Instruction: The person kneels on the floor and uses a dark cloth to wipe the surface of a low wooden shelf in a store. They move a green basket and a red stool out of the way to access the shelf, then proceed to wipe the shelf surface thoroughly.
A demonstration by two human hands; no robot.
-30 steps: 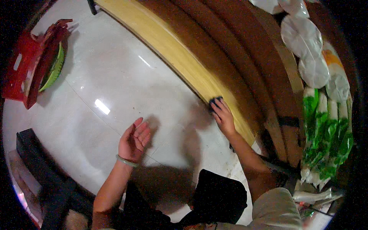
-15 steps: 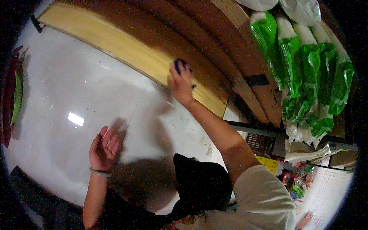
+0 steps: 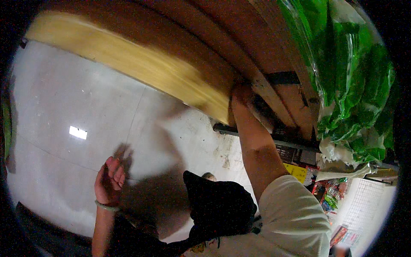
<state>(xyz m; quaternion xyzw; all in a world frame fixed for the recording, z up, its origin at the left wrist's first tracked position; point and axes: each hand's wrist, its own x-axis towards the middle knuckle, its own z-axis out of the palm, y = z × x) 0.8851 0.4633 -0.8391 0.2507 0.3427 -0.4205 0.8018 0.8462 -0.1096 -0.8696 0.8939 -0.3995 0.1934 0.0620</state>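
My right hand reaches up to the end of a long yellow wooden board at the foot of a brown wooden shelf unit. It presses a small dark cloth against the wood; the picture is blurred here. My left hand hangs low over the pale tiled floor. Its fingers are loosely curled and hold nothing, and a thin bracelet circles the wrist. A black garment lies over my lap between the arms.
Green leafy vegetables in clear plastic bags fill the shelf at the right. A dark metal bar runs under the shelf end. Colourful packets and a white wire rack stand at the lower right.
The view has swung right and closer to the shelf. My right hand slid with the cloth along the yellow board to its right end. The left hand stayed low and curled a little.
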